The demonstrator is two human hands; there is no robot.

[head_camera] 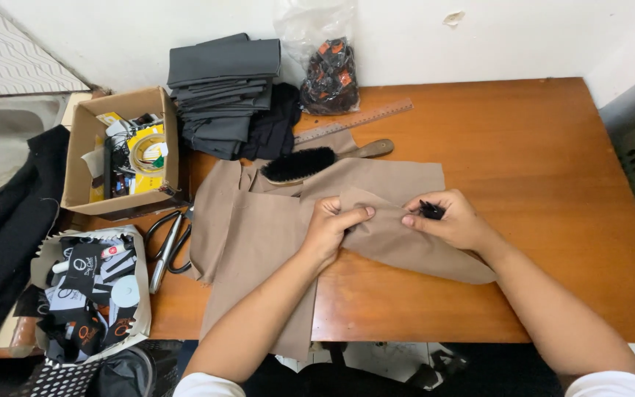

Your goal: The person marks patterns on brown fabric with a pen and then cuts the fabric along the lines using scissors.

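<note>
Tan cloth (pixel 376 235) pinched between both hands (pixel 391 220) on wooden table (pixel 523 147).

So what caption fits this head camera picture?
Two hands, left and right, pinch tan cloth on a wooden table.

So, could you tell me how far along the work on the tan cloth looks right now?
Early, by the look of it. Tan cloth lies spread on the table. In hand: left hand pinches a fold, right hand holds a small black piece against it. Grey stack and scissors lie untouched.
</note>
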